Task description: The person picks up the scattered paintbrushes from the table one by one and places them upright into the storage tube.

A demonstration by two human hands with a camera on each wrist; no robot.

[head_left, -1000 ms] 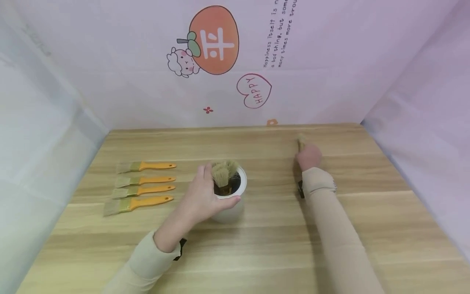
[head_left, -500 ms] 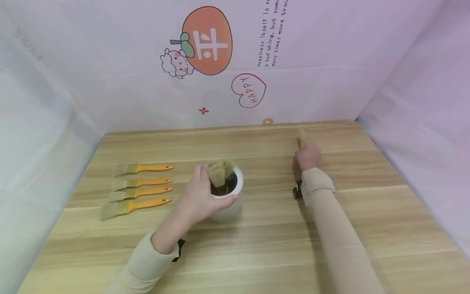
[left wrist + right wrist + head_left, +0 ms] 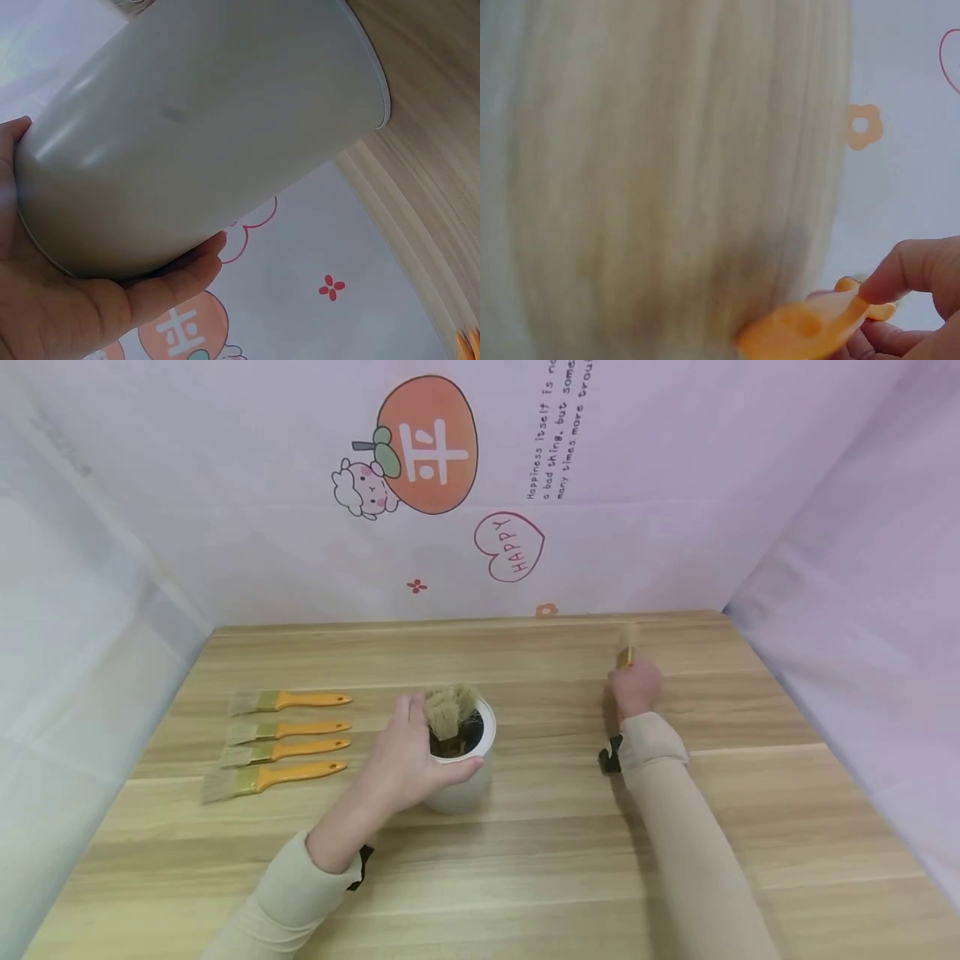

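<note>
White cup (image 3: 459, 777) in left fingers (image 3: 408, 752), brush (image 3: 627, 647) in right fingers (image 3: 636, 687)

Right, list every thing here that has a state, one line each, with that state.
White cylindrical plastic cup: upright on the table, gripped by the left hand, brushes standing in it bristles up.
Orange-handled paintbrush: held bristles up by the right hand.
Four orange-handled paintbrushes: lying flat in a row, bristles pointing left.
Light wooden table: bearing all of these.

L hand (image 3: 408, 758) curled, gripping; R hand (image 3: 636, 687) out further, fingers (image 3: 900, 271) pinching (both forearms sleeved, stretched fwd).
</note>
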